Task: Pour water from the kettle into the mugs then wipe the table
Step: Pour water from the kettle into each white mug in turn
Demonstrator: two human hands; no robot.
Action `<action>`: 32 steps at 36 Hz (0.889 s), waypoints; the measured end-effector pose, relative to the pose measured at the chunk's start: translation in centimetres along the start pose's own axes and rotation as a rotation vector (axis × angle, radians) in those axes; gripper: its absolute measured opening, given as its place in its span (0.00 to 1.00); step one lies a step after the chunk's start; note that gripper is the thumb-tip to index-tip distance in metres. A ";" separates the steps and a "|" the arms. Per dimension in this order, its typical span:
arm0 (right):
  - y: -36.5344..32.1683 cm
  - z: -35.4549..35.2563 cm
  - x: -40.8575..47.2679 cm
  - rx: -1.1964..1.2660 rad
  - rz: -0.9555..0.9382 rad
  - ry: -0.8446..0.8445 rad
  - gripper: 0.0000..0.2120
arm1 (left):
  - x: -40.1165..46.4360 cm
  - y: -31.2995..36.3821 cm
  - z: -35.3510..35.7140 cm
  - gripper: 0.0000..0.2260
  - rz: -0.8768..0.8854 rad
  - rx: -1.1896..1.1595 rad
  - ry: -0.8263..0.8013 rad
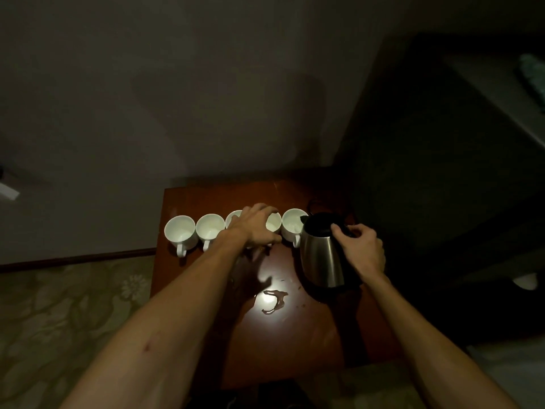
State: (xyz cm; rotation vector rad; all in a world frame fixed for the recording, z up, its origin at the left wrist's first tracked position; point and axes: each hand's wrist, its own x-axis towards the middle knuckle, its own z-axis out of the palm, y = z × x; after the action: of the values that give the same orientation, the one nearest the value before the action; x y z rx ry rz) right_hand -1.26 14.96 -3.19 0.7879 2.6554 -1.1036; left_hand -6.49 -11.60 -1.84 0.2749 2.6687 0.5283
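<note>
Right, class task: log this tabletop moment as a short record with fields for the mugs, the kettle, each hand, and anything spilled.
mugs: five white mugs in a row along the far side of the wooden table, handles toward the person
kettle: steel kettle, black lid, at the row's right end, spout at the rightmost mug
left hand: left hand rests over the third and fourth mugs
right hand: right hand grips the kettle's handle
spill: puddle on the table, nearer the person

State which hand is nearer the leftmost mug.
Left. The left hand lies over the middle mugs, two along from the leftmost mug; the right hand holds the kettle beyond the row.
</note>
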 end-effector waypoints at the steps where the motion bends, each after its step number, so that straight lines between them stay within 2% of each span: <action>1: 0.0 0.0 0.0 -0.002 0.000 -0.003 0.34 | 0.0 0.0 0.0 0.36 0.001 -0.003 -0.001; 32: -0.4 -0.1 -0.1 -0.001 -0.002 -0.018 0.33 | 0.2 -1.1 0.8 0.40 -0.016 0.014 -0.049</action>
State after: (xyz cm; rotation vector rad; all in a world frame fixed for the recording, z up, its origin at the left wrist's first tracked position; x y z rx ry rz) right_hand -1.33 14.77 -2.82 0.7717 2.6427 -1.1051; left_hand -6.51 -12.31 -3.06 0.2666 2.6257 0.4915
